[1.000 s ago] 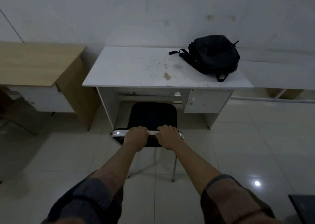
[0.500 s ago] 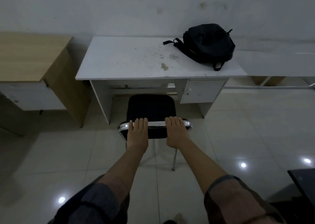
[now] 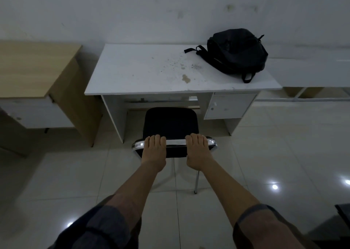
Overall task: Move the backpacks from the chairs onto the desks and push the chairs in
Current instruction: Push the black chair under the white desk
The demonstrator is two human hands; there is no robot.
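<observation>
From the head camera, the left hand (image 3: 153, 150) and the right hand (image 3: 198, 152) are both lying flat on the chrome top rail of the black chair (image 3: 170, 124), fingers together and draped over the rail, not curled tight around it. One black backpack (image 3: 234, 51) is sitting at the back right corner of the white desk (image 3: 142, 72), so that move looks done here. The chair seat is standing bare with its front edge just reaching the desk's front edge, so it seems only partly tucked in; a further push looks to be left. Counted: one backpack, one chair, two hands. A wooden desk (image 3: 28, 66) is standing to the left and another white surface to the right, both without bags in view.
</observation>
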